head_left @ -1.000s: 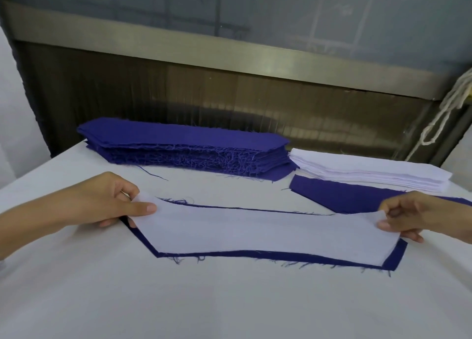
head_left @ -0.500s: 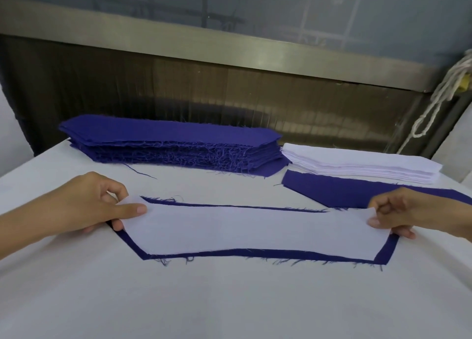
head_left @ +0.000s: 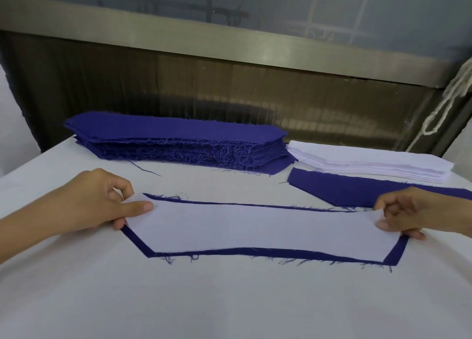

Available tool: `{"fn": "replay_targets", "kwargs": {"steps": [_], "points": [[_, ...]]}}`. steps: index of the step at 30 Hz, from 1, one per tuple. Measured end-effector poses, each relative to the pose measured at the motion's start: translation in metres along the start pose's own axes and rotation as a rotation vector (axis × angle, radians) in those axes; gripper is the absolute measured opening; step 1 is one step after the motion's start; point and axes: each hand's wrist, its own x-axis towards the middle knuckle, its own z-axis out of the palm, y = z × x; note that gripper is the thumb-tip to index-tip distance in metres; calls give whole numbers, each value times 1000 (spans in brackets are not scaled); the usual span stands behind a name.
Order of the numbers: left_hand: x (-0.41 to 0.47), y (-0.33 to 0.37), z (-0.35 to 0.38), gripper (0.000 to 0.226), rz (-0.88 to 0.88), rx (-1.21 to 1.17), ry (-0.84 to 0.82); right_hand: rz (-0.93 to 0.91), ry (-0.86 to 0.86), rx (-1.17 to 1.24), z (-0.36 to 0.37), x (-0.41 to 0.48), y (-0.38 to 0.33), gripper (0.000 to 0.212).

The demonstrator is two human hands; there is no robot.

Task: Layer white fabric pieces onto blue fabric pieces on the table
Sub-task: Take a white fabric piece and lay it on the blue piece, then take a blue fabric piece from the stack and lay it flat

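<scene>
White piece (head_left: 263, 226) lying on a blue piece (head_left: 255, 252), its ends pinched by the left hand (head_left: 97, 201) and right hand (head_left: 413, 211); behind, on the desk (head_left: 229, 303), a blue stack (head_left: 173, 130) beside a white stack (head_left: 370, 163)

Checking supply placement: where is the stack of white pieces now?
In the head view, the white stack sits far right on the table, beside the blue stack and just behind a loose blue piece.

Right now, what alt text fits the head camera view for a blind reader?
A left hand and a right hand pinch the ends of a white piece spread over a blue piece on a table. Behind sit a blue stack, a white stack and a loose blue piece.
</scene>
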Motion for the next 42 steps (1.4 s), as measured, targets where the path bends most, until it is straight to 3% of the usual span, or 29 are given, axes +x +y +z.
{"fn": "replay_targets", "kwargs": {"steps": [10, 15, 25, 28, 31, 33, 38, 42], "points": [[4, -9, -8, 61, -8, 94, 96, 33, 43, -43, 1, -5, -7, 45], [4, -12, -9, 44, -10, 88, 87, 81, 78, -4, -4, -6, -7, 44], [11, -21, -17, 51, -61, 127, 58, 44, -4, 78, -1, -18, -20, 45], [11, -17, -19, 49, -31, 125, 103, 33, 2, 120, 1, -20, -32, 34], [17, -11, -24, 41, 104, 133, 323, -16, 121, 201, 6, -16, -55, 8], [20, -5, -29, 35, 197, 159, 436, -58, 230, 194, 11, -9, -72, 24], [37, 1, -49, 23, 353, 219, 600, -115, 415, 30, 21, 16, -133, 12], [63, 1, -66, 12, 381, 299, 625, -177, 548, -53, 28, 51, -176, 13]]}}
